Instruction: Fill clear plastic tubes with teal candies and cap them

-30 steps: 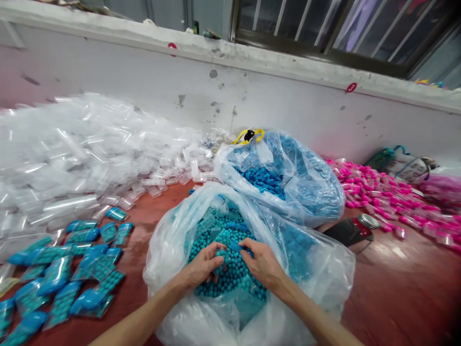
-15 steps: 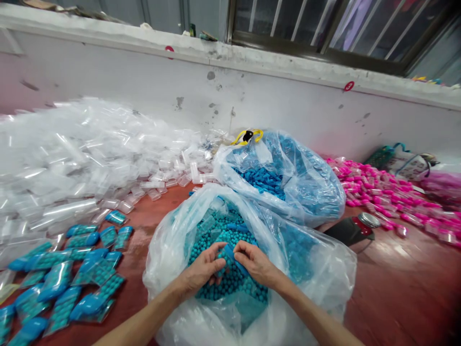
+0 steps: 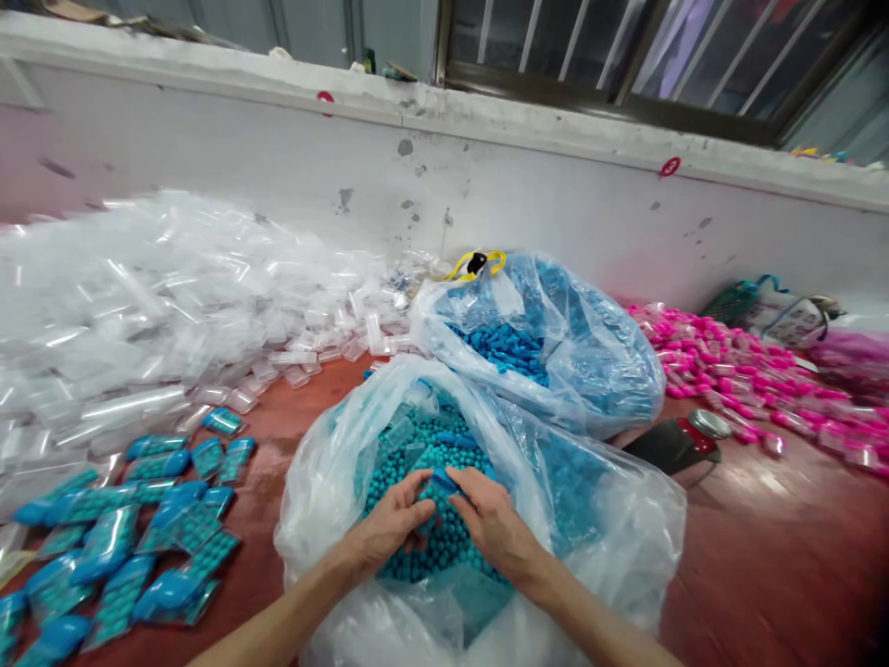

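Note:
My left hand is closed, its thumb and fingers curled over the open bag. My right hand is closed too, with its fingertips meeting the left ones. Pinched between both hands is a small blue plastic cap. Whether a clear container sits under the cap I cannot tell against the beads. Directly below lie many turquoise beads, inside a translucent plastic bag. Some blue caps and clear pieces rest on top of the beads.
Clear plastic containers are heaped at left. Bead-filled, blue-capped containers lie nearer on the red table. Behind stands a bag of blue caps. At right are pink-capped containers and a dark object with a round metal top.
My right hand has moved slightly left and turned over the blue cap, and its fingers now reach further across it. The left hand has stayed nearly still.

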`<action>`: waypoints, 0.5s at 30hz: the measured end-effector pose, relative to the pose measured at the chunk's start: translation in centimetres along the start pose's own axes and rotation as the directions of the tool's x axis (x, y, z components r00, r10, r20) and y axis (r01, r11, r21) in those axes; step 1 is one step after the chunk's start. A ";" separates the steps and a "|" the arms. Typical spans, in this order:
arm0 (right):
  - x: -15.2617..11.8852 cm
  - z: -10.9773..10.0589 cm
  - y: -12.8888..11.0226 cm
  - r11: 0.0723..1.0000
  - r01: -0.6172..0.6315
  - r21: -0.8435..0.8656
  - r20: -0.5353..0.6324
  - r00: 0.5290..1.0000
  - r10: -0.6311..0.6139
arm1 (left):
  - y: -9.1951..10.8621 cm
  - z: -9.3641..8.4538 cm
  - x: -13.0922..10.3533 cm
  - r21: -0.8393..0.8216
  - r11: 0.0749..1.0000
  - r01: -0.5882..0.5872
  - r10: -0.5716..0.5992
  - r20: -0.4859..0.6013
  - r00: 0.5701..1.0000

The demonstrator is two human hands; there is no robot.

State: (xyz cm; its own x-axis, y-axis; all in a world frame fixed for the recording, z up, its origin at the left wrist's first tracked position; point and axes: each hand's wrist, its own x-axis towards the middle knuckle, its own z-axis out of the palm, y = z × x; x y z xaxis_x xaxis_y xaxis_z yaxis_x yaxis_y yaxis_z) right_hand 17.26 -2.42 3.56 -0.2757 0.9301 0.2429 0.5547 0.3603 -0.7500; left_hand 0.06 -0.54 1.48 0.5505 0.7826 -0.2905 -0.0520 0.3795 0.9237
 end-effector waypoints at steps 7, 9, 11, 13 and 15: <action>0.1 -0.1 -0.1 0.976 -0.108 0.190 -0.022 0.993 0.114 | 0.4 0.3 0.0 -0.053 0.999 0.004 -0.003 0.021 1.000; 0.2 -0.1 0.0 0.964 -0.141 0.224 -0.044 0.987 0.154 | 0.5 0.4 0.0 -0.030 1.000 0.007 -0.007 0.007 1.000; 0.3 -0.1 0.0 0.959 -0.136 0.249 -0.061 0.986 0.156 | 0.6 0.5 0.0 -0.006 1.000 0.011 -0.011 0.000 1.000; 0.4 0.0 -0.1 0.953 -0.158 0.258 -0.068 0.981 0.181 | 0.6 0.8 0.0 0.015 1.000 -0.002 0.002 -0.026 1.000; 0.3 0.1 -0.5 0.947 -0.205 0.249 -0.078 0.970 0.230 | 0.8 1.2 0.1 0.020 1.000 -0.024 0.025 -0.075 0.997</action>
State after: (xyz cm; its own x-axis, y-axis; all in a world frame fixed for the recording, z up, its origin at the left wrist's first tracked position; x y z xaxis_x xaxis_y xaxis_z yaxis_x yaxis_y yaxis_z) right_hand 16.82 -2.32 3.98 -0.0781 0.9908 0.1110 0.3858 0.1326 -0.9130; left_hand 1.02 -0.75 2.49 0.4850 0.8267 -0.2851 -0.0480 0.3507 0.9353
